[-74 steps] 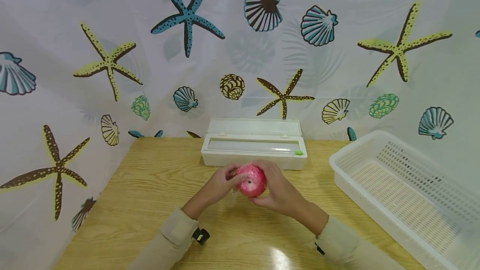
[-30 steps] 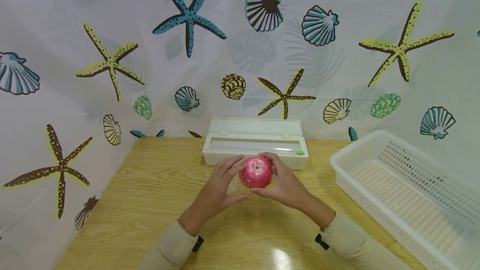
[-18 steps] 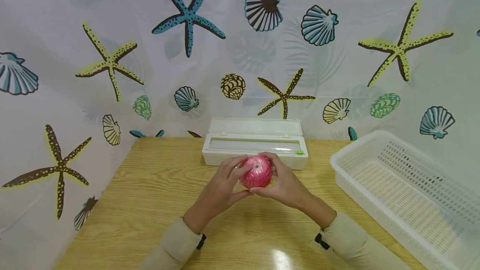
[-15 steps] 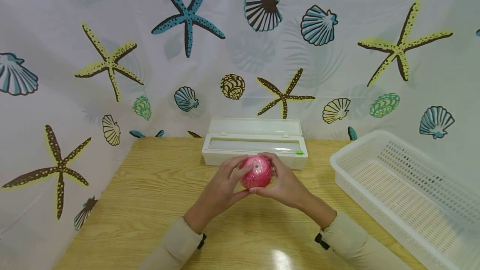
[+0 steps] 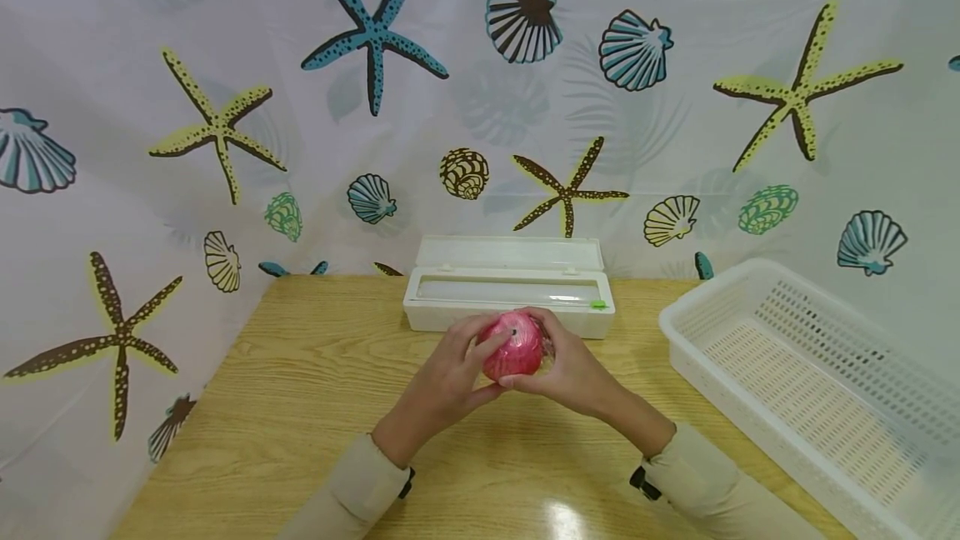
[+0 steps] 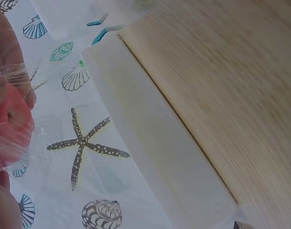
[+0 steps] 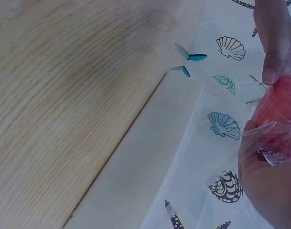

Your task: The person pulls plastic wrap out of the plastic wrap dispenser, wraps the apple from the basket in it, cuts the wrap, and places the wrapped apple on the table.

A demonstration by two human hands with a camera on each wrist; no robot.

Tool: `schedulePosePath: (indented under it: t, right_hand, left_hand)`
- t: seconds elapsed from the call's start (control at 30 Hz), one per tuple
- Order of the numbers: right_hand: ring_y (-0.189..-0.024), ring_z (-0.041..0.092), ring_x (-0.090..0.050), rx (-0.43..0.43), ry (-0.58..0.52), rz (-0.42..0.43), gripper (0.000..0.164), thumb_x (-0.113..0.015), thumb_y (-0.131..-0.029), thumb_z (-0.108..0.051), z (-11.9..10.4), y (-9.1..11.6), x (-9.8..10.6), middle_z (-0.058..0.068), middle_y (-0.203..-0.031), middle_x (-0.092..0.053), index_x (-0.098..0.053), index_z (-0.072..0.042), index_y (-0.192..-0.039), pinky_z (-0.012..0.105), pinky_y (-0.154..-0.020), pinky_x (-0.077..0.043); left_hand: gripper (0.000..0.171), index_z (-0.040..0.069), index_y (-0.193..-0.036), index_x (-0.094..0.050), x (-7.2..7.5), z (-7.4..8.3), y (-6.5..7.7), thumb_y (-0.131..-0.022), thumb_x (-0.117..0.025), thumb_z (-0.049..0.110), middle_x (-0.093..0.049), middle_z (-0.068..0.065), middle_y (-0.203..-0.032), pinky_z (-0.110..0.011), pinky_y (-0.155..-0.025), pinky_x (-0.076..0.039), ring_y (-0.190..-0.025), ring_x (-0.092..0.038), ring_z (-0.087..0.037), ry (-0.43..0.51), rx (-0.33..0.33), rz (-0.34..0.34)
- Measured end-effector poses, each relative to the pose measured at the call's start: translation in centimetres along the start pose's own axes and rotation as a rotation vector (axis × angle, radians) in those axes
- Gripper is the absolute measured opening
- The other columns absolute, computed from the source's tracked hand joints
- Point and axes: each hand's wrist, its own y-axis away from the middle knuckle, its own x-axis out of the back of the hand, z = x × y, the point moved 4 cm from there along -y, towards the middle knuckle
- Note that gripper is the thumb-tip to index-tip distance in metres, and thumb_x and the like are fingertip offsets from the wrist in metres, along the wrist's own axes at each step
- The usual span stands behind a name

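Both hands hold a pinkish-red apple (image 5: 517,354) above the middle of the table, its small dark stem end facing up. Clear cling film covers it, and loose crumpled film sticks out in the right wrist view beside the apple (image 7: 279,102). My left hand (image 5: 447,373) grips the left side, with a finger pressed across the top and the thumb at the lower edge. My right hand (image 5: 579,375) curls round the right side, thumb near the left thumb. In the left wrist view the apple (image 6: 12,125) shows taut film strands over it. The fruit's underside is hidden.
Behind the hands stands a white cling film dispenser (image 5: 510,319), its lid (image 5: 510,253) raised, a roll inside and a green slider (image 5: 598,304) at the right end. A white perforated plastic basket (image 5: 678,332) sits at the right. A shell-and-starfish curtain (image 5: 465,107) hangs behind the table.
The apple has moved slightly up and right. My left hand let its fingers spread away from the apple, then came back onto it. In the last half second both hands have barely moved.
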Motion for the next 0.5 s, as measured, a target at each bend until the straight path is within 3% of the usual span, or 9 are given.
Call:
schedulePosePath:
  t: [0.17, 0.5]
  right_hand:
    - [-0.116, 0.029, -0.052, -0.037, -0.007, -0.017, 0.077, -0.08, -0.073, -0.018, -1.3, 0.3, 0.2, 0.017, -0.131, -0.05, -0.035, -0.005, -0.134, 0.045, -0.09, -0.052]
    - [-0.116, 0.028, -0.051, -0.045, -0.001, -0.039, 0.075, -0.079, -0.074, -0.017, -1.4, 0.5, 0.3, 0.016, -0.132, -0.049, -0.035, -0.006, -0.134, 0.045, -0.091, -0.052]
  left_hand:
    - [0.09, 0.007, -0.14, -0.034, -0.1, 0.2, -0.1, -0.068, -0.084, 0.027, -0.035, -0.016, -0.139, -0.039, -0.105, -0.041, -0.129, -0.033, -0.028, -0.028, 0.001, -0.007]
    - [0.089, 0.003, -0.139, -0.034, 0.0, 0.5, -0.3, -0.069, -0.083, 0.027, -0.036, -0.017, -0.139, -0.039, -0.104, -0.042, -0.13, -0.033, -0.03, -0.044, -0.041, -0.021]
